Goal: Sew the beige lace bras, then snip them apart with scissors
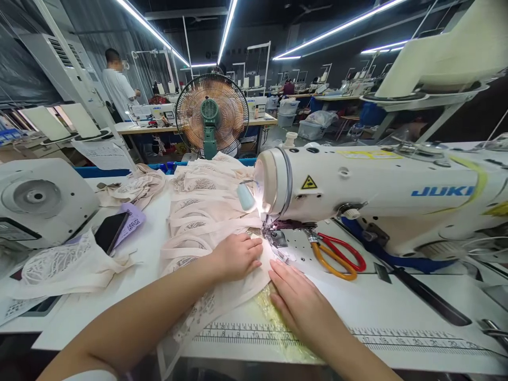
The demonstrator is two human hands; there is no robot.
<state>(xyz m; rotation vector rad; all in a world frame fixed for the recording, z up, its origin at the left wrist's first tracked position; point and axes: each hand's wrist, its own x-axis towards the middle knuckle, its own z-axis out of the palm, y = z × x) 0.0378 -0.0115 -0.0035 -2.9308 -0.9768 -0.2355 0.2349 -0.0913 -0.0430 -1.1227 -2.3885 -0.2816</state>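
Note:
A cream lace bra (pixel 260 272) lies under the needle area of a white sewing machine (pixel 309 180). My left hand (pixel 238 256) rests on it just left of the presser foot (pixel 270 227), fingers curled and closed on the cloth. My right hand (pixel 296 291) lies flat at the bra's right edge, fingers stretched out side by side and open. Behind my left hand runs a row of joined cream bras (pixel 198 206). Yellowish lace or film (pixel 273 317) shows beneath my right hand, partly covered by it.
Red-and-orange-handled scissors (pixel 337 256) lie right of the needle, near a black-handled tool (pixel 431 296). A printed ruler (pixel 397 338) runs along the front edge. Left are a dark phone-like object (pixel 111 232) and another lace piece (pixel 67 264). A fan (pixel 210 114) stands ahead; a person (pixel 118 87) stands beyond.

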